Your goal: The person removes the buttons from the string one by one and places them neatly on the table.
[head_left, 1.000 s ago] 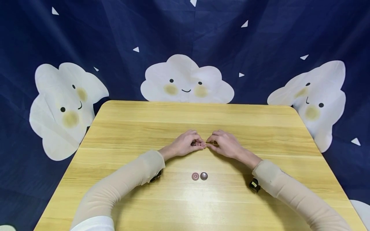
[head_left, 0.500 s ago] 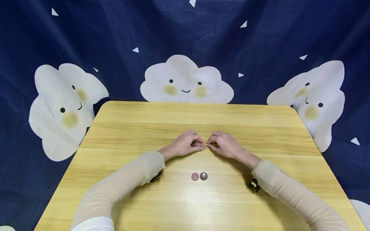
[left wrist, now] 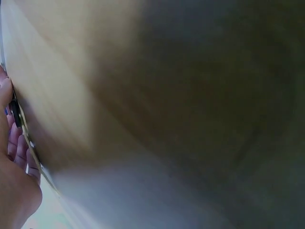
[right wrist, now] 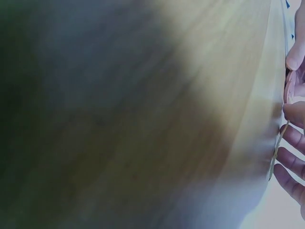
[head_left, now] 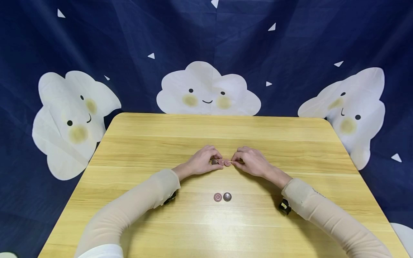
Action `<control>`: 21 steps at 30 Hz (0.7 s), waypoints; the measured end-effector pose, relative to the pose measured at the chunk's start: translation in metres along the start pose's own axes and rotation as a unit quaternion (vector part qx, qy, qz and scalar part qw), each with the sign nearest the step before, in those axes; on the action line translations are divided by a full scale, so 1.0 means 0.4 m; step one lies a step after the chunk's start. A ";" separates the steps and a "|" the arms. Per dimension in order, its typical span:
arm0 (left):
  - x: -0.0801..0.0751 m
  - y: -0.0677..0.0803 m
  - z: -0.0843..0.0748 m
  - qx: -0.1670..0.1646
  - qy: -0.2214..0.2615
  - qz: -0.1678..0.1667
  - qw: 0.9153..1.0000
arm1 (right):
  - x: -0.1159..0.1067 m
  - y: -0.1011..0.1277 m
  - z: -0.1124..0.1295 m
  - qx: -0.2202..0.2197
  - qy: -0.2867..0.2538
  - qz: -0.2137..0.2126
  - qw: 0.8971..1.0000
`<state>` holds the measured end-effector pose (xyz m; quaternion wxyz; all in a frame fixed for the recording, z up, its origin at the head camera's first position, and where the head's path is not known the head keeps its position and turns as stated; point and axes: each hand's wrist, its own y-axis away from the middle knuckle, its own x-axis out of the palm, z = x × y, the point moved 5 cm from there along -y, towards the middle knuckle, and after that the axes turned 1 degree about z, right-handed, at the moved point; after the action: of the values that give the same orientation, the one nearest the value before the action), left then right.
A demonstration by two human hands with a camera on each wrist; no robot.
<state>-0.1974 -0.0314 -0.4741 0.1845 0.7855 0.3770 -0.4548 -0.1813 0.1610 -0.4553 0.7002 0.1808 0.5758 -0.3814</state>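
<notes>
The head view gives the whole scene: the left hand (head_left: 201,163) and the right hand (head_left: 250,161) meet at the middle of the pale wooden table (head_left: 145,136), fingers curled, pinching between them a short row of small round buttons, brownish and pink (head_left: 222,162); the right hand's thumb and forefinger also hold a thin pale strand (head_left: 237,162) that runs from the buttons back into that hand; whether it is thread or wire cannot be told. Nearer the person, well apart from the hands, lie a pink round button (head_left: 218,197) and a grey round button (head_left: 227,196), just beside each other on the table; only this view shows them. The left wrist view is mostly blurred table, with the left hand's fingers (left wrist: 14,148) at the frame's left edge against a dark button edge (left wrist: 15,112), cut off; the right wrist view likewise shows only the right hand's fingertips (right wrist: 295,112) at its right edge, gripping a pinkish button (right wrist: 289,86). Behind the table hangs a dark blue cloth with white smiling clouds (head_left: 208,89).
</notes>
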 end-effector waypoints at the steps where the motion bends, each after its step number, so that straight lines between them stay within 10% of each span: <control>1: 0.000 0.001 0.001 -0.001 0.000 -0.002 1.000 | 0.000 0.000 0.001 0.001 0.000 0.000 1.000; 21: 0.004 0.010 0.009 -0.002 0.009 -0.011 1.000 | 0.006 -0.020 0.012 0.011 -0.020 0.031 0.999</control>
<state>-0.1960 -0.0356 -0.4778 0.1777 0.7850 0.3882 -0.4490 -0.1841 0.1517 -0.4547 0.7208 0.1989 0.5516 -0.3697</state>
